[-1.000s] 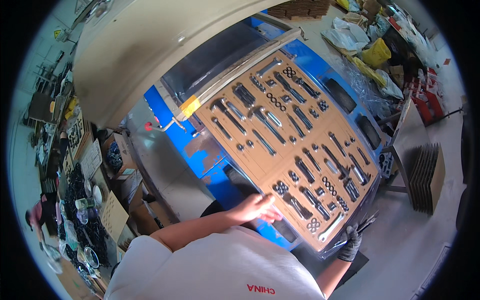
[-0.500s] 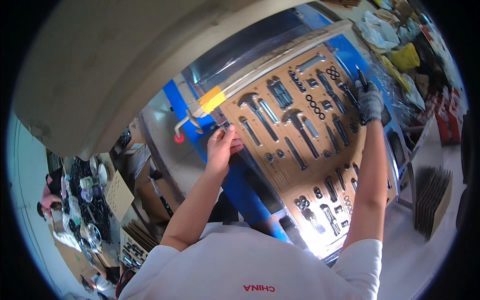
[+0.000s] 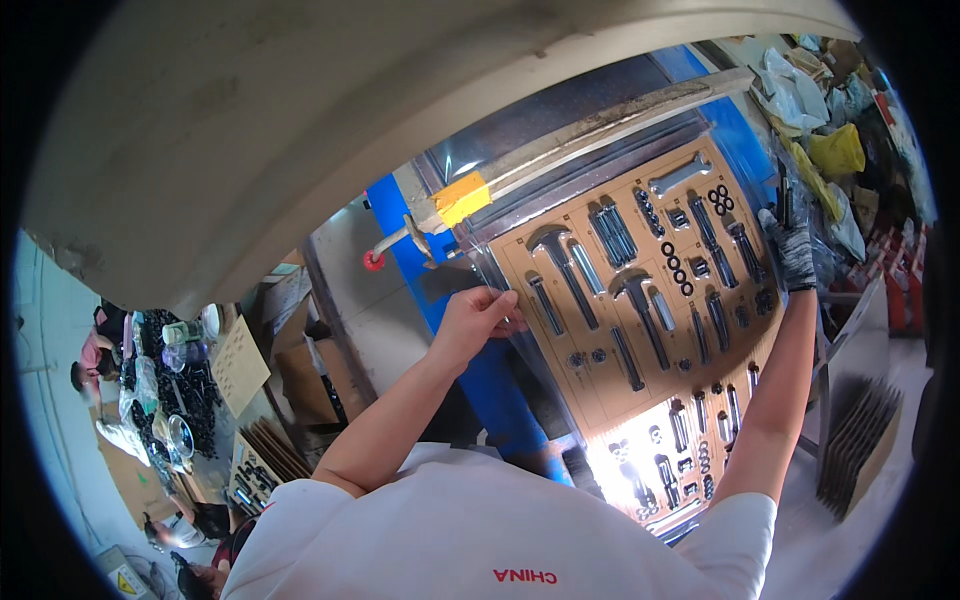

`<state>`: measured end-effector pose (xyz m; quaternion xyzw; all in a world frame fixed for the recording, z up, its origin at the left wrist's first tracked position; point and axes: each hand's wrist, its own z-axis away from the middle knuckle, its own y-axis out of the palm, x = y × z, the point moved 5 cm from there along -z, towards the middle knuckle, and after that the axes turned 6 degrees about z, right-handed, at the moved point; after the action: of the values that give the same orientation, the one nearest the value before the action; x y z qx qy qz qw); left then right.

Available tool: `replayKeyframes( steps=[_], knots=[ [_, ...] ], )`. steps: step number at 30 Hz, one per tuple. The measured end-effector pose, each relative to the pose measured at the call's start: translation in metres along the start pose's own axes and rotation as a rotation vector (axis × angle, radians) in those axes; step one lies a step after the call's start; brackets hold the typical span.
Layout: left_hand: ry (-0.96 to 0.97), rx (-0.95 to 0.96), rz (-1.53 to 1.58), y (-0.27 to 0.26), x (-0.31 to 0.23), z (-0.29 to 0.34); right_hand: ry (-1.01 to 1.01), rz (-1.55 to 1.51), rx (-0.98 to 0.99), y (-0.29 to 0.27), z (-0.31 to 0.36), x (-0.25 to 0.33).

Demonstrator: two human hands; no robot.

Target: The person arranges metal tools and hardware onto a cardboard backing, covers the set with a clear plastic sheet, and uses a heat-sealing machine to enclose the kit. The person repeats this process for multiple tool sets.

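A brown cardboard sheet point(image 3: 590, 385) lies in front of me under clear plastic film point(image 3: 484, 262), which is wrapped tightly over hammers, wrenches, sockets and other tools. My left hand point(image 3: 478, 325) is bare and closed, with thumb and forefinger pinching the film at the sheet's left edge. At the far right edge, my right hand point(image 3: 795, 252) wears a grey striped glove. Its fingers are wrapped round a slim black tool point(image 3: 784, 195) that points away from me; its exact kind is not clear. A second tool-covered sheet point(image 3: 655, 425) adjoins the first on the near side, under bright glare.
A pale bar point(image 3: 620, 125) with yellow tape and a red-knobbed handle point(image 3: 374, 261) crosses the blue machine frame point(image 3: 510, 390). A large beige hood point(image 3: 300, 120) hangs overhead. Stacked cardboard point(image 3: 858, 445) stands at right, plastic waste point(image 3: 835, 150) beyond. People work at a table at far left.
Both sheets have slid toward me, away from the bar, leaving a strip of film between. My hands have moved nearer along with them, and the view has shifted slightly.
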<state>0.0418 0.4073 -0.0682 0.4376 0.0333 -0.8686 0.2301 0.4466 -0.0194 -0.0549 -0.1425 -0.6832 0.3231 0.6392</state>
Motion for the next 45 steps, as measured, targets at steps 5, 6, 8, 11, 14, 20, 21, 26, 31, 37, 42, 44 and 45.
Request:
replayKeyframes(
  steps=[5,6,8,11,14,20,21,26,31,37,42,44,45],
  knots=[
    [-0.035,0.069,-0.046,0.003,-0.002,-0.011,0.02,-0.029,0.041,-0.007,-0.023,-0.031],
    [-0.044,0.075,-0.038,0.002,0.0,-0.01,0.061,0.0,0.066,-0.01,-0.028,-0.038],
    [-0.093,0.137,-0.076,-0.007,0.001,-0.005,0.142,0.059,0.12,-0.015,-0.034,-0.045],
    [-0.092,0.213,-0.111,-0.049,-0.022,0.009,0.259,0.324,0.073,-0.033,-0.025,-0.03],
    [0.273,0.012,-0.02,-0.131,-0.105,0.025,0.038,0.177,-0.35,-0.045,0.01,0.044],
    [1.069,-0.631,-0.206,-0.152,-0.186,0.069,-0.584,0.179,-0.284,0.119,0.079,0.259],
    [1.04,-0.441,-0.091,-0.137,-0.174,0.07,-0.394,0.313,-0.065,0.16,0.073,0.269],
    [0.803,-0.579,-0.596,-0.131,-0.155,0.028,-0.156,0.841,-0.013,0.246,0.074,0.278],
    [0.471,-0.854,-1.025,-0.165,-0.161,-0.045,-0.296,0.783,0.263,0.229,0.087,0.286],
    [0.46,-0.792,-0.835,-0.165,-0.152,-0.045,-0.849,1.102,0.529,0.235,0.128,0.332],
    [0.49,-0.784,-0.822,-0.163,-0.151,-0.046,-0.799,1.15,0.64,0.249,0.13,0.321],
    [0.503,-0.82,-0.855,-0.164,-0.15,-0.048,-0.916,1.08,0.494,0.242,0.126,0.312],
    [0.515,-0.838,-0.872,-0.166,-0.151,-0.049,-0.908,1.074,0.508,0.237,0.117,0.302]
  ],
)
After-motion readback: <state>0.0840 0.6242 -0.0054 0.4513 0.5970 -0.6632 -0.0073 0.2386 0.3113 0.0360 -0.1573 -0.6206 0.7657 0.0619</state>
